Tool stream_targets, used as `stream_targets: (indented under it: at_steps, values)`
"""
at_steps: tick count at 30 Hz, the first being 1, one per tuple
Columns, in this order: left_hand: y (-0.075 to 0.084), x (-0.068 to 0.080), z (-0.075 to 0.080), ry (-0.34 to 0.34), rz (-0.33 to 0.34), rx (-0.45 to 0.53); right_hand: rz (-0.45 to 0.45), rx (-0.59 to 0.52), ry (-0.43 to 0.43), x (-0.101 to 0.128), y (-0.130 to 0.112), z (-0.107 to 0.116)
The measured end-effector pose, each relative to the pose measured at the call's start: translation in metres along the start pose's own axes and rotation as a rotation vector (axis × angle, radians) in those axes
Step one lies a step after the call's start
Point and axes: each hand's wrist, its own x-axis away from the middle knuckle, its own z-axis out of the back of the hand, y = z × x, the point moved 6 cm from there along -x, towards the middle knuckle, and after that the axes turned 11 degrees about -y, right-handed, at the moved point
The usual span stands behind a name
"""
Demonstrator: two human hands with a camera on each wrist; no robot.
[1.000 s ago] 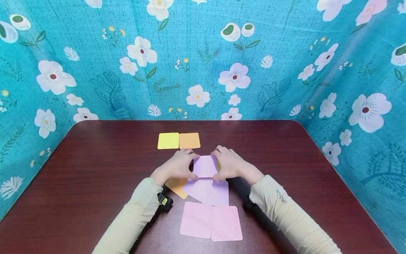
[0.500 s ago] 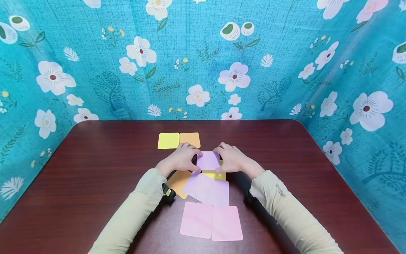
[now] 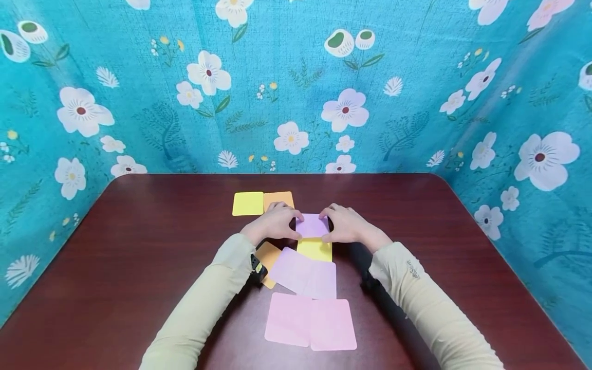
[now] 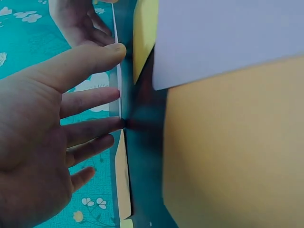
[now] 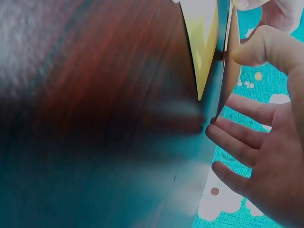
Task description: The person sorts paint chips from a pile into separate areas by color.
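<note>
Between my two hands is a lilac card (image 3: 312, 226). My left hand (image 3: 276, 224) pinches its left edge with thumb and fingers, and my right hand (image 3: 348, 226) grips the right edge. In the left wrist view the card appears as a thin line edge-on by the left thumb (image 4: 114, 50). Just nearer than it lies a yellow card (image 3: 315, 251). Two more lilac cards, one tilted (image 3: 289, 268) and one straighter (image 3: 322, 281), lie nearer still, the tilted one partly over an orange card (image 3: 267, 254). Whether the held card touches the table is unclear.
Two pink cards, a left one (image 3: 287, 319) and a right one (image 3: 334, 325), lie side by side near the front. Farther back, a yellow card (image 3: 247, 204) abuts an orange card (image 3: 278, 197). A flowered blue cloth (image 3: 296, 87) hangs behind the dark table (image 3: 162, 231).
Both hands have carried the lilac card away from me and a little to the right. More of the yellow card beneath it now shows, and the left hand now overlaps the far orange card.
</note>
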Motion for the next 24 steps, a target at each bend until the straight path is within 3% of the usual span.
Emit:
stream_targets:
  at_steps: [6, 15, 24]
  values:
    - [0.005, -0.007, 0.005, -0.026, 0.015, 0.003, 0.016, -0.019, -0.005, -0.001, 0.008, 0.004]
    - [0.009, -0.012, 0.008, 0.006, 0.007, -0.060, 0.000, -0.068, -0.009, -0.001, 0.015, 0.007]
    - [0.007, -0.026, 0.007, 0.003, 0.017, -0.062, -0.029, -0.097, 0.009, -0.007, 0.024, 0.006]
